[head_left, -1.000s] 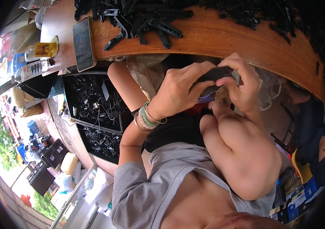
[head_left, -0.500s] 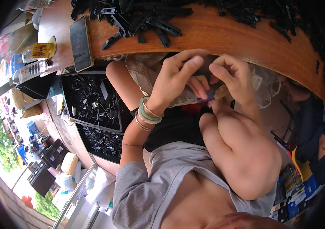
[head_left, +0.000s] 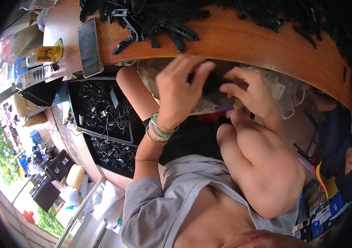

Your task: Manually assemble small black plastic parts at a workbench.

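My left hand point(head_left: 180, 89), with bracelets point(head_left: 159, 130) at the wrist, is raised just below the table's front edge. Its thumb stands away from the fingers, which are blurred. Facing it, my right hand point(head_left: 255, 91) has its fingers curved and its thumb apart from them. A gap separates the two hands. In it shows a dark blurred patch point(head_left: 212, 86), which may be a black plastic part; I cannot tell whether either hand touches it. Below the hands a pale plastic bag point(head_left: 149, 76) hangs open over my lap.
Black plastic parts point(head_left: 178, 29) lie heaped on the wooden table point(head_left: 221, 43), beside a phone point(head_left: 90, 47). To the left, black trays point(head_left: 101, 105) hold small dark parts and cables. A clear plastic bag point(head_left: 289, 93) hangs at the right, near another person's dark clothing point(head_left: 335, 136).
My left hand has turned and shifted slightly left, its fingers lifting. The right hand's thumb and fingers have spread apart. A dark blurred patch now shows between the hands.
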The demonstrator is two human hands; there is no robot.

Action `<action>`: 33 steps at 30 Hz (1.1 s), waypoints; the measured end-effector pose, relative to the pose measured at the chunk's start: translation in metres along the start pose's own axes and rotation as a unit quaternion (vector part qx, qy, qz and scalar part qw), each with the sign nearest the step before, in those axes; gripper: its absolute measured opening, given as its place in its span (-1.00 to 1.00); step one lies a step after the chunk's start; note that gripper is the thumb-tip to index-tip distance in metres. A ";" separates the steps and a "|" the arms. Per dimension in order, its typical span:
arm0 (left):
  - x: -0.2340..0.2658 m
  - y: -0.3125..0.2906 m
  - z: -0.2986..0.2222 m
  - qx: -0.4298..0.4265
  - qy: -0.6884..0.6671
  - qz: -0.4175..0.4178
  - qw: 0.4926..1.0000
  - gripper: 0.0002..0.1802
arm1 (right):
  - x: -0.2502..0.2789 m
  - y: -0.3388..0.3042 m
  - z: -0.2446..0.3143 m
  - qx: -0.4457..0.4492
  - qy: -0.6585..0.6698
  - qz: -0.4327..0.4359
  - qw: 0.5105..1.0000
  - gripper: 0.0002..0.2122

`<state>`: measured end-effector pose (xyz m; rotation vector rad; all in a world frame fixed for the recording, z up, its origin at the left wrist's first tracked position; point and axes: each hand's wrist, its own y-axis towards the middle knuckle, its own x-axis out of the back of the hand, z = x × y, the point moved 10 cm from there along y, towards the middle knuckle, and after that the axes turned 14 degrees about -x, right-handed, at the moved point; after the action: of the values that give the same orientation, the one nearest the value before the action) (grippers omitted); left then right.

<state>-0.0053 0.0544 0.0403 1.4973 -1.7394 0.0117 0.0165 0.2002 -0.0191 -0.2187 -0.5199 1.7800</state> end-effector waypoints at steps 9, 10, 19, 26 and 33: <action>0.006 0.055 -0.003 -0.210 0.298 0.130 0.922 -0.71 | 0.081 -0.015 0.052 0.198 -0.139 -0.349 0.906 -0.92; 0.007 0.056 0.001 -0.209 0.300 0.128 0.922 -0.71 | 0.090 -0.027 0.064 0.273 -0.189 -0.439 0.835 -0.90; -0.012 0.053 -0.007 -0.333 0.300 0.130 0.885 -0.70 | 0.097 -0.003 0.069 0.303 -0.363 -0.458 0.752 -0.84; -0.007 0.040 -0.005 -0.041 -0.113 -0.005 0.993 -0.87 | 0.075 -0.011 0.032 0.134 0.183 -0.171 0.959 -0.85; -0.049 0.013 0.015 0.273 -0.402 0.107 0.867 -0.75 | 0.038 -0.017 0.049 0.192 0.076 -0.046 0.977 -0.85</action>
<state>-0.0267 0.0909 0.0080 1.8468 -2.7476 -0.0094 0.0007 0.2284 0.0366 -0.0579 -0.0696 1.7198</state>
